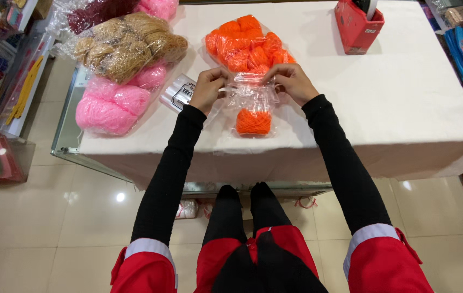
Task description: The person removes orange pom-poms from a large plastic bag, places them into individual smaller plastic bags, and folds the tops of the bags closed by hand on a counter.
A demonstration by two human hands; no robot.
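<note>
My left hand [208,88] and my right hand [291,81] both pinch the open top of a small clear plastic bag [252,100] over the white table [405,97]. One orange yarn ball [253,121] sits at the bottom of that bag, near the table's front edge. Just behind my hands lies a bigger clear bag of several orange yarn balls [248,44]. A stack of flat clear bags [180,92] lies by my left hand.
Bagged pink yarn [113,102], tan yarn [128,43] and dark red yarn [93,13] lie at the table's left end. A red holder [357,24] stands at the back right. Shelves with goods flank both sides; tiled floor lies below.
</note>
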